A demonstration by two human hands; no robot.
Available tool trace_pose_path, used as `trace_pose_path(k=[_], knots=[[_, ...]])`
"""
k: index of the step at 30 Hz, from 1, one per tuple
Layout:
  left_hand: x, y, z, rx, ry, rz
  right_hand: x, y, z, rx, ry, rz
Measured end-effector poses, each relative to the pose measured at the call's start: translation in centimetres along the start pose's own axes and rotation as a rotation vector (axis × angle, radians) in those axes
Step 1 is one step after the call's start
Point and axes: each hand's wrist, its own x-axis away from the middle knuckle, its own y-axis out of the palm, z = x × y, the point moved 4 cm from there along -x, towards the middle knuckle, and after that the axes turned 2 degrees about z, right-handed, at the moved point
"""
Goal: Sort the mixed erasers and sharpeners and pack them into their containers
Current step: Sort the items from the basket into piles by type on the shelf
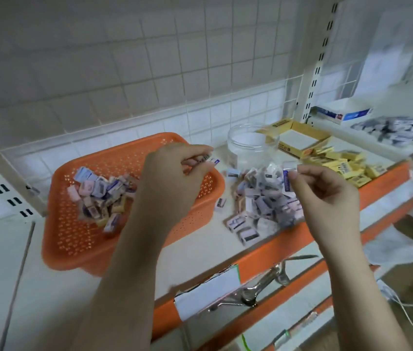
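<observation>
An orange perforated basket (79,239) on the shelf holds a mixed heap of small erasers and sharpeners (99,196). My left hand (172,178) hovers over the basket's right side and pinches a small purple-and-white piece (210,159). My right hand (327,193) is raised above a loose pile of purple-white pieces (263,198) on the shelf and pinches a small blue-white piece (287,176). Behind that pile stands a clear plastic jar (248,143). Yellow erasers (344,165) lie scattered in front of an open yellow box (299,138).
The shelf's orange front edge (276,247) runs diagonally below my hands, with a white label and a metal clip (258,287) on it. A tray of dark-and-white packets (397,133) and a white-blue box (344,112) sit at the back right. Tiled wall behind.
</observation>
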Motion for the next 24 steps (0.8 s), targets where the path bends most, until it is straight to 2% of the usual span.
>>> trace_pose_path(k=[4, 8, 10, 15, 20, 24], knots=[[-0.1, 4.8, 2.7, 0.018, 0.011, -0.006, -2.8, -5.5, 2.0, 0.073, -0.010, 0.028], [-0.4, 11.6, 6.5, -0.015, 0.009, 0.053, -7.5, -12.1, 5.2, 0.088, 0.015, 0.029], [-0.4, 15.4, 8.7, 0.002, -0.043, 0.086, -10.8, -15.3, 7.0, 0.137, 0.023, -0.024], [-1.1, 23.3, 14.7, 0.087, -0.175, 0.041, -20.4, -22.4, 9.6, 0.339, -0.011, -0.117], [-2.4, 27.8, 18.3, 0.114, -0.227, 0.023, -30.8, -25.6, 11.5, 0.562, -0.077, -0.190], [-3.8, 30.4, 19.7, 0.129, -0.203, -0.005, -36.4, -26.1, 12.8, 0.709, -0.129, -0.242]])
